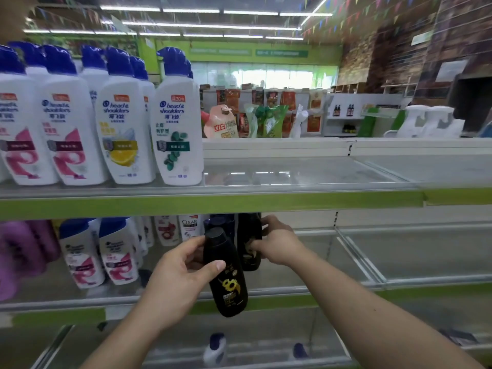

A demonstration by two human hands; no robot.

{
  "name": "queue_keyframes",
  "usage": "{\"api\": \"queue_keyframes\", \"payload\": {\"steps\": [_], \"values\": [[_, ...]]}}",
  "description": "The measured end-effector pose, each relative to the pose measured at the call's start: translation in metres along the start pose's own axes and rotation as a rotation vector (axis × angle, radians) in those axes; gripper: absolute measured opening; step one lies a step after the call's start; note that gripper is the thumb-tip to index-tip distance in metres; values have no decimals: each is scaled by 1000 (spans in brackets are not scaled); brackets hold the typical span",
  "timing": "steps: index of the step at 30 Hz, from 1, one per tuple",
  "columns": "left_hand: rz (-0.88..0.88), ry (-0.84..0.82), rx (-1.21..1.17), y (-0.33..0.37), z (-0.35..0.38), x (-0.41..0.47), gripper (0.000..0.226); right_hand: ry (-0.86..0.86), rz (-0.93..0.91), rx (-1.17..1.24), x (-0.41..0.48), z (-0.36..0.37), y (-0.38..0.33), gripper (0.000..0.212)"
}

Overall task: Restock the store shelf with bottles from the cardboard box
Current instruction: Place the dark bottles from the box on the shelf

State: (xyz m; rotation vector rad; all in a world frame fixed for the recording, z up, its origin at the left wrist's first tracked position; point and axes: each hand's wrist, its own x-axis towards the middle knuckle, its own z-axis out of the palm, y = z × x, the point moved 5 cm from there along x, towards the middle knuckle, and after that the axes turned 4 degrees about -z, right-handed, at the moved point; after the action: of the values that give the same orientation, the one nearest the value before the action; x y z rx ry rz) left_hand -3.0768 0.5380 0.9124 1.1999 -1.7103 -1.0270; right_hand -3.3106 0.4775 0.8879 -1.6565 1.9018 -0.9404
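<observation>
My left hand grips a black bottle with a sunflower label, held tilted in front of the middle shelf's green front edge. My right hand grips a second black bottle that stands upright further back on the middle shelf. Another dark bottle stands just behind them. The cardboard box is out of view.
White shampoo bottles with blue caps fill the left of the top shelf. More white bottles and purple ones stand at the left of the middle shelf. Glass dividers split the shelves. Blue-capped bottles sit on the lowest shelf.
</observation>
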Motion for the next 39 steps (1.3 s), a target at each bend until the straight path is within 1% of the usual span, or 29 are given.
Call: {"api": "queue_keyframes", "payload": {"steps": [2,4,5,7,9,10,11,13,16,18,19,23,32,36,39], "values": [[-1,-3,-16,0,3,3,44,4,-3,-65,-8,-3,5,68],[-3,-7,-41,-1,6,8,44,36,-7,-114,-19,-7,9,65],[-2,-12,-51,0,8,10,43,67,-18,-117,-26,-11,9,58],[3,-24,-66,2,13,14,43,144,-60,-57,-43,-17,6,36],[11,-36,-84,4,18,17,42,171,-79,87,-61,-16,3,18],[18,-43,-88,5,21,19,41,155,-81,183,-68,-13,3,16],[24,-49,-85,7,24,19,40,121,-80,275,-74,-8,2,17],[31,-48,-68,10,28,22,41,26,-96,411,-85,0,-3,27],[32,-68,-54,13,32,26,44,-56,-135,416,-95,5,-8,41],[30,-81,-57,14,34,28,52,-36,-150,410,-96,4,-8,41],[31,-88,-57,14,36,29,52,-22,-151,412,-95,3,-7,39],[40,-105,-57,17,41,28,44,0,-163,412,-91,1,-3,41],[58,-93,-127,21,38,24,46,-21,-150,468,-89,3,-1,43],[67,-58,-141,19,30,22,35,-4,-148,450,-87,4,4,42],[68,-8,-117,18,21,19,25,25,-126,485,-83,4,13,40]]}}
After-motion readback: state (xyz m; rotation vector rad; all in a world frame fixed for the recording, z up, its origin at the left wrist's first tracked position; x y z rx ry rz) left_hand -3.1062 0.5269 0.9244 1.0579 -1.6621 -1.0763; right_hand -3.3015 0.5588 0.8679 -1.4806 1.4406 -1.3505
